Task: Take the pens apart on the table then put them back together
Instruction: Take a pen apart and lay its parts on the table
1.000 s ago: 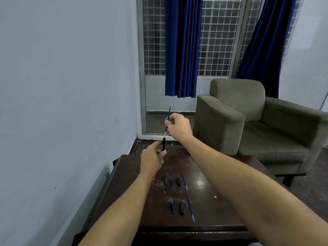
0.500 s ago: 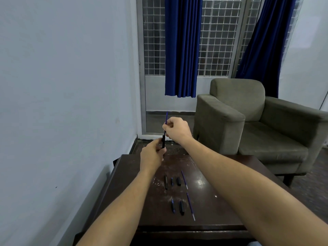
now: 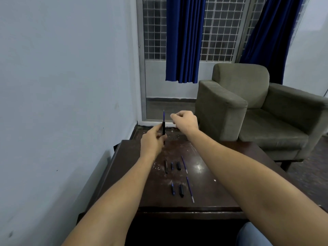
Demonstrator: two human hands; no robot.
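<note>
Nearest on the dark table point(image 3: 221, 197) lies a near row of pen parts point(image 3: 181, 190), each piece pointing away from the person, and just beyond it a far row of pen parts point(image 3: 178, 166) laid the same way. Above the table's far edge the left hand point(image 3: 152, 144) pinches a black barrel point(image 3: 163, 128) by its lower end and holds it upright. A thin blue refill point(image 3: 163, 116) stands out of its top, so the long axis runs straight up. The right hand point(image 3: 185, 119) hovers just beside that exposed end, apart from it, with its fingers curled. I cannot tell whether it holds some small piece. Anything fitted next would probably have to slide down over the refill from above, and the right hand is the nearer one for that.
</note>
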